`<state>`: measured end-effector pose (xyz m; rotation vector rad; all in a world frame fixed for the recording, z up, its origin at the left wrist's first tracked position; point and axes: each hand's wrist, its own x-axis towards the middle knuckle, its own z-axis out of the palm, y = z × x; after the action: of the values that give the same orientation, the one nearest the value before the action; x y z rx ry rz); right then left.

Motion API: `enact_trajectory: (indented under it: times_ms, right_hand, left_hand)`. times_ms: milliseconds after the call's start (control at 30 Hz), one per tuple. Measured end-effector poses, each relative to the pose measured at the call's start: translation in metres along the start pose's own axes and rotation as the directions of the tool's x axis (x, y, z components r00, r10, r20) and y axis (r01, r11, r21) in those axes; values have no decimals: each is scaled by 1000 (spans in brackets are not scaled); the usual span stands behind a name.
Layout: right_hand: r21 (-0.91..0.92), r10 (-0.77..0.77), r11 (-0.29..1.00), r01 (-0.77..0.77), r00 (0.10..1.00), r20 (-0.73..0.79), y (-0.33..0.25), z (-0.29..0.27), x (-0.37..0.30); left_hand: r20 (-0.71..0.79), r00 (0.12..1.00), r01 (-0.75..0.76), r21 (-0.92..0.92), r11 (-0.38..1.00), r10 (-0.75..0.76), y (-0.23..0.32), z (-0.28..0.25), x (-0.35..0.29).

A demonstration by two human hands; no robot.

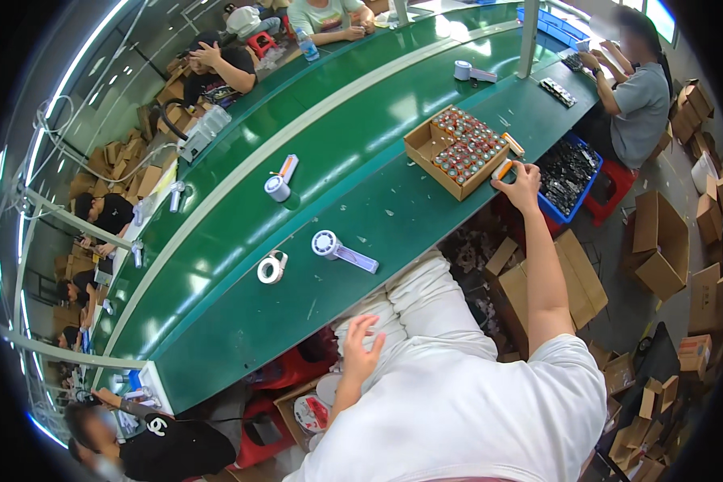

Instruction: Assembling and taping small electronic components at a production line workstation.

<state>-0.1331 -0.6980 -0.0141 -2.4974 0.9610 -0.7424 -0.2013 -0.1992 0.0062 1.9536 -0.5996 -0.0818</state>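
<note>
My right hand [520,186] is at the right front corner of a shallow cardboard box [460,191], its fingers closed on a small orange cylinder-like piece [503,169]. Upright round parts [463,153] with silvery tops and reddish sides fill much of that box. A similar orange and white piece [513,144] lies just beyond my hand. My left hand [360,347] hovers over my lap, fingers apart and nothing in them. On the green table in front of me are a white handheld fan [342,251] with its handle toward me and a roll of white tape [271,268].
A green conveyor belt [241,210] curves past the table, carrying more fans [279,186]. A blue crate [572,178] of dark parts stands at the right, near a seated co-worker [643,96]. Cardboard boxes [566,277] lie on the floor beside my right arm.
</note>
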Motion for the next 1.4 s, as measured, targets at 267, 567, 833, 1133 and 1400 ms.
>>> enact_trajectory:
  times_ms: [267,567,833,1133,1400]
  right_hand:
    - [140,-144,956,257,829,-541,-7,1,-52]
    - [612,-552,543,575,794,-256,-92,40,-246]
    - [569,-637,267,778,585,-502,-136,95,-92]
    - [839,-740,197,508,638,-213,-191,108,-79]
    - [941,-678,312,133,725,122,-176,100,-110]
  left_hand:
    - [176,979,-102,-1,995,101,1,22,18]
    - [130,984,178,-587,790,-125,-64,81,35]
    - [29,924,363,-372,854,-380,19,36,22]
    - [-197,937,171,-463,870,-289,-25,29,5]
    - [-129,944,249,-321,914,-302,-5,2,10]
